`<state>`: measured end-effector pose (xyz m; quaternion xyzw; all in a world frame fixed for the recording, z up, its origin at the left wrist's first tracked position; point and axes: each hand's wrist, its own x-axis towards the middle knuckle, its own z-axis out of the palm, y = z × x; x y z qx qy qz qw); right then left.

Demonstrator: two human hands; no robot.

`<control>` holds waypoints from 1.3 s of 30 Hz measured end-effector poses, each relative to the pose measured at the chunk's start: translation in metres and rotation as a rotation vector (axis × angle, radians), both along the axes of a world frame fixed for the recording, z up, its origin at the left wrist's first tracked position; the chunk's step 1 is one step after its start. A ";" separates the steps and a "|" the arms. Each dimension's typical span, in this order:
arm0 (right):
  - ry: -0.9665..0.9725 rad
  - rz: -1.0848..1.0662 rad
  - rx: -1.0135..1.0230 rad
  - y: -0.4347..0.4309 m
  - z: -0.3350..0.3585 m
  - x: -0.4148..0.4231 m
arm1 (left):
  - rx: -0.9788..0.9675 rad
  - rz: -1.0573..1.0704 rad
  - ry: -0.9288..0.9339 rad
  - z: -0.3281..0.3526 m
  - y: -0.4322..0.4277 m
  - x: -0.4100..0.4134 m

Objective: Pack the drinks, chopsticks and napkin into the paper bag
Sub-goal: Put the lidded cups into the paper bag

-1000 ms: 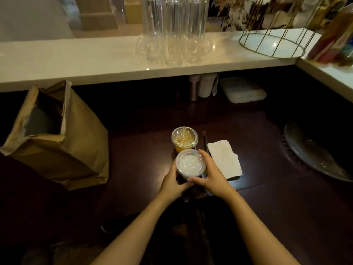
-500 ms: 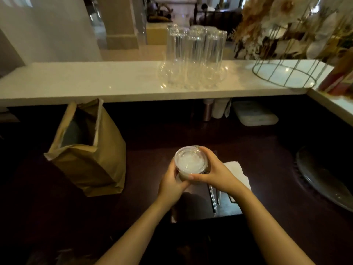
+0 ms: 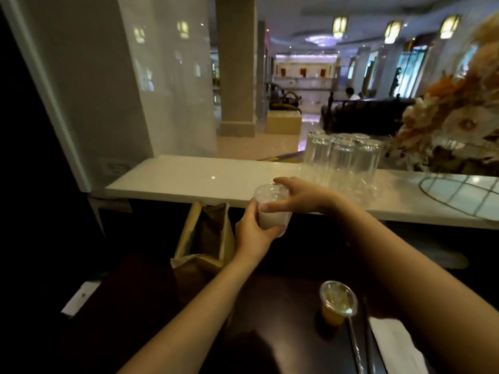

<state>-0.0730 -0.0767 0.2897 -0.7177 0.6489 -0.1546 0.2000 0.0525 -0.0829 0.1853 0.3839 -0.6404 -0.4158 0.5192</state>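
A clear lidded cup of white drink (image 3: 272, 211) is held up in the air, just right of the open brown paper bag (image 3: 205, 238). My left hand (image 3: 252, 233) wraps it from below and the side. My right hand (image 3: 302, 197) pinches its lid and upper rim. On the dark counter near me stands a lidded cup of orange drink (image 3: 336, 303). Metal chopsticks (image 3: 356, 344) lie to its right, beside a white napkin (image 3: 397, 344) partly hidden by my right forearm.
A white raised ledge (image 3: 189, 179) runs across behind the bag. Several upturned clear glasses (image 3: 343, 163) stand on it, with a wire basket (image 3: 459, 190) and dried flowers (image 3: 453, 109) at the right. A dark wall (image 3: 32, 184) closes the left side.
Both hands lifted the white drink off the counter and carried it up and left toward the bag's opening. The view tilted upward; the orange drink, chopsticks and napkin stayed put.
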 end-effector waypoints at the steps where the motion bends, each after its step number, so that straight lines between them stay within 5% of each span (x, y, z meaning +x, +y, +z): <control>1: 0.016 0.007 0.001 -0.008 0.008 0.008 | -0.014 0.016 -0.006 0.008 -0.005 0.006; 13: -0.131 -0.052 0.004 -0.086 0.030 0.083 | -0.039 -0.010 -0.184 0.038 -0.078 0.087; 23: -0.113 -0.137 -0.027 -0.113 -0.023 0.115 | 0.160 -0.077 -0.774 -0.010 -0.142 0.149; 31: -0.176 -0.027 0.090 -0.085 -0.061 0.136 | 0.360 -0.093 -0.457 -0.033 -0.149 0.164; 39: 0.201 0.048 0.154 -0.091 -0.093 0.158 | 0.363 -0.117 -0.288 -0.033 -0.134 0.172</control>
